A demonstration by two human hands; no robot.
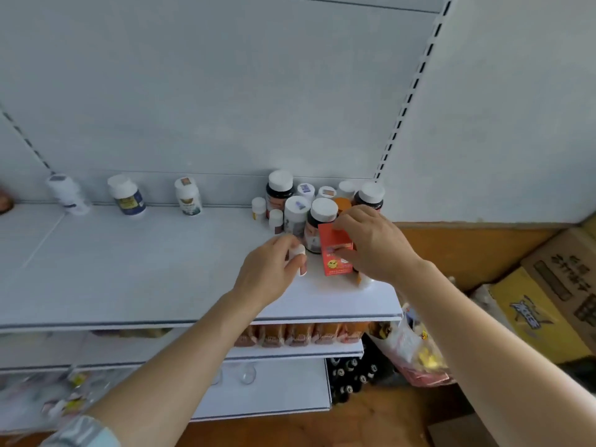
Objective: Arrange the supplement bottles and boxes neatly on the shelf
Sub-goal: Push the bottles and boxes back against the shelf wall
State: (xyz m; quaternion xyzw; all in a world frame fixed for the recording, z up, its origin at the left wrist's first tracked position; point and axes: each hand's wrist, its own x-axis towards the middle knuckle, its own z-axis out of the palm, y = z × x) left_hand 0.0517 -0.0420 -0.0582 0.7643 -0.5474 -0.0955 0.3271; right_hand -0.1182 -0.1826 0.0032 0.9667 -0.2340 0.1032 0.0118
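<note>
Head view, looking down on a white shelf (129,269) with a pale back panel. The left hand (271,272), just below frame centre, has its fingers curled round a small white bottle (298,258) that stands upright on the shelf. At about 3 o'clock from it, the right hand (374,243) pinches a red box (335,253) between thumb and fingers; the box stands upright, and whether its base touches the shelf cannot be told. Directly behind the box, toward 12 o'clock, a cluster of bottles (319,201) with white caps stands packed close together at the right end of the shelf, among them a dark bottle (280,191) and an orange-capped one (342,203). Along the back edge toward 10 o'clock three separate bottles stand well apart: a white one (188,195), a blue-labelled one (127,196) and a blurred white one (66,191) at far left. On the lower shelf, at 6 o'clock from the hands, a row of orange packets (300,333) shows. Cardboard cartons (554,285) lie at 4 o'clock on the floor.
</note>
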